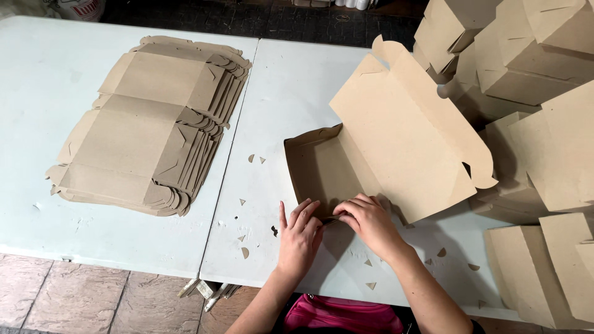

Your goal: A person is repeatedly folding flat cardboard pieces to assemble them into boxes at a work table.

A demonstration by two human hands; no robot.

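Observation:
A half-folded brown cardboard box [396,133] lies on the white table [291,93], its lid flap raised toward the right. My left hand [298,234] and my right hand [366,222] meet at the box's near edge. Both pinch a small flap or tab there, fingertips touching the cardboard. The near wall of the box is partly hidden under my fingers.
A fanned stack of flat brown box blanks [148,124] lies on the left table. Several assembled brown boxes [538,105] are piled at the right edge. Small cardboard scraps [244,252] are scattered over the table. Stone floor tiles [74,297] show below the near edge.

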